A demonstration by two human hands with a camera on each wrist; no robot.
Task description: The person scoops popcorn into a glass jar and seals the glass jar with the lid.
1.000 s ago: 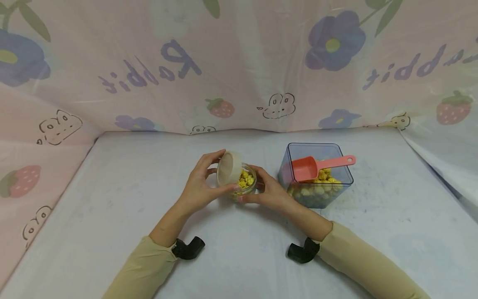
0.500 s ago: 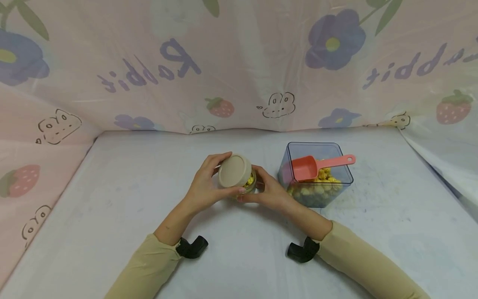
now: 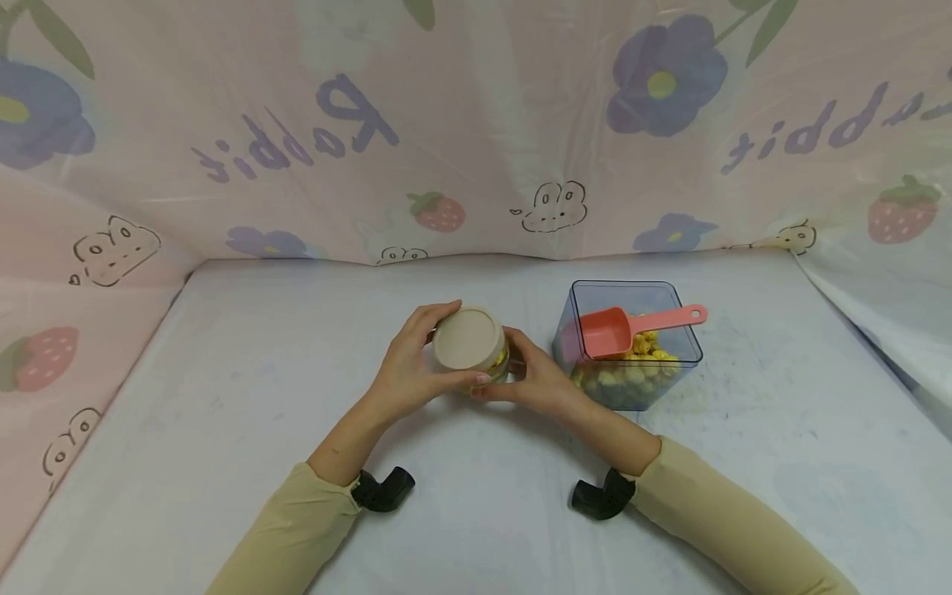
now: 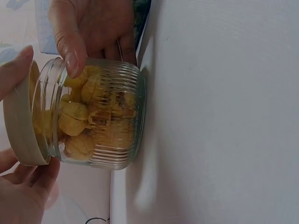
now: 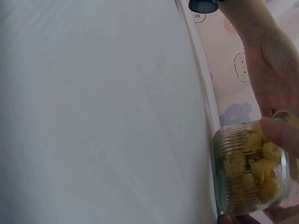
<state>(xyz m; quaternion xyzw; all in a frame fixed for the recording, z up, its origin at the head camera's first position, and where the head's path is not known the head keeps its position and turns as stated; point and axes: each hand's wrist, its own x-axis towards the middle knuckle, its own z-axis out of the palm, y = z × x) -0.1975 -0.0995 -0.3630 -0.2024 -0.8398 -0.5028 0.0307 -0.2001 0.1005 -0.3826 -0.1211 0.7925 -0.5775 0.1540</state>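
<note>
My left hand (image 3: 405, 372) grips a beige lid (image 3: 468, 339) tilted over the ribbed glass jar (image 4: 100, 121) on the tabletop (image 3: 245, 388); my right hand (image 3: 539, 380) curls around the jar. Only the left wrist view shows the lid partly off the rim.

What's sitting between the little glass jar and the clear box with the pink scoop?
Only the right hand, which holds the jar on the side facing the box. Beyond it the table is bare, as the head view shows.
</note>
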